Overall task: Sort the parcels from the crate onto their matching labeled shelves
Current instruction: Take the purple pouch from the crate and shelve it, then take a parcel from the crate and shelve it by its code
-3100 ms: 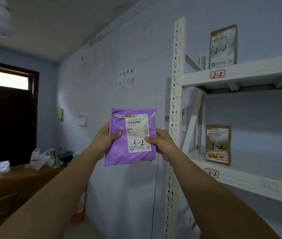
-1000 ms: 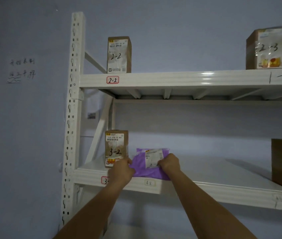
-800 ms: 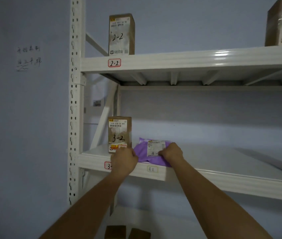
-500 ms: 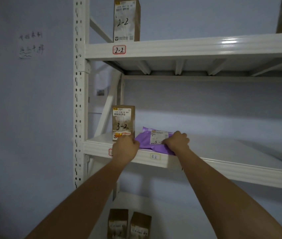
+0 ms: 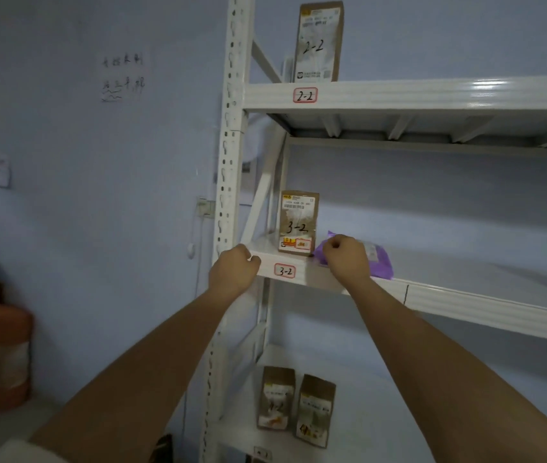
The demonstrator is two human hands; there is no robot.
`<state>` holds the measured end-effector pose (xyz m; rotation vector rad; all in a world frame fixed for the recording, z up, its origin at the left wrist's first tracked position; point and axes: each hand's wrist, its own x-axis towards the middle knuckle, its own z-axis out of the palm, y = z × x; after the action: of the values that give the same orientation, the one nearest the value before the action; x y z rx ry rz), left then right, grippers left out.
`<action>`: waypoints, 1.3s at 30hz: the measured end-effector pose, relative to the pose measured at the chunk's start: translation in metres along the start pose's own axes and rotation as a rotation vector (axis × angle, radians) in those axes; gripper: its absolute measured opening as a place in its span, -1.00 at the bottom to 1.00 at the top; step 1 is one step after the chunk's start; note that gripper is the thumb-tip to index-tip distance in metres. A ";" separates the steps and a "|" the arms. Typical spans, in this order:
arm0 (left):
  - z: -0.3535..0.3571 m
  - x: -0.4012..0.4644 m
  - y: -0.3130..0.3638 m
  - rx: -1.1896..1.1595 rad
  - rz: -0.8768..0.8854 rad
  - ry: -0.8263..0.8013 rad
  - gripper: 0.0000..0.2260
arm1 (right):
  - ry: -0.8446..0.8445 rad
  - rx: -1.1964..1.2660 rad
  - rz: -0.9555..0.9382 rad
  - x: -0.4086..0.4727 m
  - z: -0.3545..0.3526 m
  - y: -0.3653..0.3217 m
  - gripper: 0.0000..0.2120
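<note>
Where the middle shelf (image 5: 449,297) carries the tag 3-2 (image 5: 284,271), purple parcel (image 5: 379,260) lies flat, just right of upright brown box marked 3-2 (image 5: 299,225). Right hand (image 5: 345,259): fingers curled, in front of parcel's left end; grip cannot be told. Left hand (image 5: 232,270): fingers curled, holding nothing, at shelf's left front corner.

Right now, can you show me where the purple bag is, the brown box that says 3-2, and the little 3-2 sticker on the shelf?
purple bag (image 5: 380,262), head view, its right part beside the hand.
brown box (image 5: 299,222), head view, its front label.
3-2 sticker (image 5: 285,271), head view, its middle.
</note>
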<state>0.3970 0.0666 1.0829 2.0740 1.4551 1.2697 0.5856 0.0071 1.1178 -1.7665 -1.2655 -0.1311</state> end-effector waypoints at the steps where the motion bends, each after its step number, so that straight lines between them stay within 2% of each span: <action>1: -0.011 -0.003 -0.008 -0.010 -0.018 0.001 -0.77 | -0.026 0.021 -0.011 -0.007 0.011 -0.008 -0.75; 8: -0.088 -0.041 -0.099 0.140 -0.105 0.027 -0.75 | -0.301 0.124 -0.040 -0.081 0.106 -0.067 -0.77; 11: -0.116 -0.067 -0.162 0.207 -0.230 0.046 -0.72 | -0.424 0.138 -0.082 -0.120 0.163 -0.091 -0.65; 15: -0.146 -0.109 -0.261 0.257 -0.442 0.058 -0.71 | -0.634 0.159 -0.148 -0.172 0.253 -0.116 -0.80; 19: -0.166 -0.158 -0.353 0.268 -0.642 0.033 -0.67 | -0.873 0.203 -0.177 -0.222 0.345 -0.133 -0.76; 22: -0.173 -0.189 -0.405 0.297 -0.798 0.041 -0.79 | -1.025 0.197 -0.195 -0.260 0.410 -0.140 -0.82; 24: -0.169 -0.205 -0.440 0.330 -0.907 0.038 -0.83 | -1.115 0.177 -0.200 -0.286 0.450 -0.141 -0.77; 27: -0.147 -0.233 -0.494 0.364 -1.077 0.048 -0.73 | -1.257 0.177 -0.188 -0.325 0.515 -0.126 -0.78; 30: -0.114 -0.257 -0.538 0.387 -1.209 0.020 -0.68 | -1.370 0.203 -0.092 -0.359 0.577 -0.092 -0.80; 34: -0.060 -0.286 -0.596 0.316 -1.324 -0.052 -0.68 | -1.473 0.108 -0.033 -0.401 0.643 -0.033 -0.77; 36: -0.031 -0.304 -0.626 0.281 -1.358 -0.096 -0.69 | -1.505 0.072 0.001 -0.426 0.674 0.000 -0.77; 39: 0.011 -0.342 -0.672 0.220 -1.419 -0.137 -0.83 | -1.547 0.013 0.057 -0.466 0.717 0.045 -0.64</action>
<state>-0.0286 0.0661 0.4601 0.6607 2.2821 0.3517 0.1178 0.2003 0.4272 -1.7915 -2.1482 1.5263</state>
